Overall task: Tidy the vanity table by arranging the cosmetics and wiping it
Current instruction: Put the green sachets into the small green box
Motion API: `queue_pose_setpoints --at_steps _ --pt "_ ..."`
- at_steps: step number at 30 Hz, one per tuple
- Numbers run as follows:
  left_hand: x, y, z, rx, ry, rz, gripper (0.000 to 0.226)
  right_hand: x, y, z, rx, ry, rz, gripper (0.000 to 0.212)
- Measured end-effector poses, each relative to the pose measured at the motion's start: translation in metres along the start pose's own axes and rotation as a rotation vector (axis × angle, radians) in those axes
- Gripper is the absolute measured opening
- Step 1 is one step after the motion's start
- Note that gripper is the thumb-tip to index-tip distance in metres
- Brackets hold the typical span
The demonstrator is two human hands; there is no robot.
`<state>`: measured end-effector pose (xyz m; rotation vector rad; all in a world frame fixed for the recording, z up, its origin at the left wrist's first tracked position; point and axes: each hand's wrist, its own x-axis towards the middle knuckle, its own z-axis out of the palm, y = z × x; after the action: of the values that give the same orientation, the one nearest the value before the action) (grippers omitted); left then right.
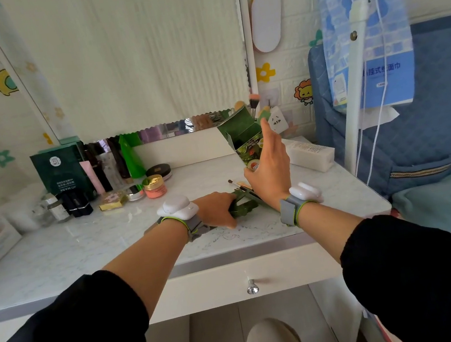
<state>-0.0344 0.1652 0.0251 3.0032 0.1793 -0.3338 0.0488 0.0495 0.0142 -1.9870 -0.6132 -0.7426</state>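
Left hand (218,208): fingers curled over green packets (242,208), count unclear. Right hand (271,164): fingers straight, together, touching one open green box (243,138).

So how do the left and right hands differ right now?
The left hand lies low on the vanity table, fingers curled on a dark green item; the right hand is raised, fingers straight. Left is palm-down; right stands upright by the open green carton. Both wear white wrist devices on grey straps.
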Motion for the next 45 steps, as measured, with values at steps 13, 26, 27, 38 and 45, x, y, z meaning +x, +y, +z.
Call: queue_pose_setpoints --at_steps 13,26,27,38,45 --pt "0.020 -0.031 -0.002 -0.071 0.276 -0.116 0.027 0.004 0.006 0.010 0.013 -0.006 0.004 0.107" --pt "0.029 -0.025 0.000 -0.042 0.186 -0.086 0.036 0.002 0.007 0.013 0.034 -0.006 0.000 0.106" --pt "0.028 -0.025 0.000 -0.062 0.180 -0.081 0.036 0.001 0.007 0.012 0.036 -0.006 -0.003 0.106" --pt "0.023 -0.023 0.006 0.052 0.195 -0.069 0.025 0.002 0.003 0.004 0.032 0.005 0.010 0.106" --pt "0.014 -0.024 0.003 -0.120 0.397 -0.175 0.023 0.001 -0.002 -0.001 0.032 0.008 0.014 0.107"
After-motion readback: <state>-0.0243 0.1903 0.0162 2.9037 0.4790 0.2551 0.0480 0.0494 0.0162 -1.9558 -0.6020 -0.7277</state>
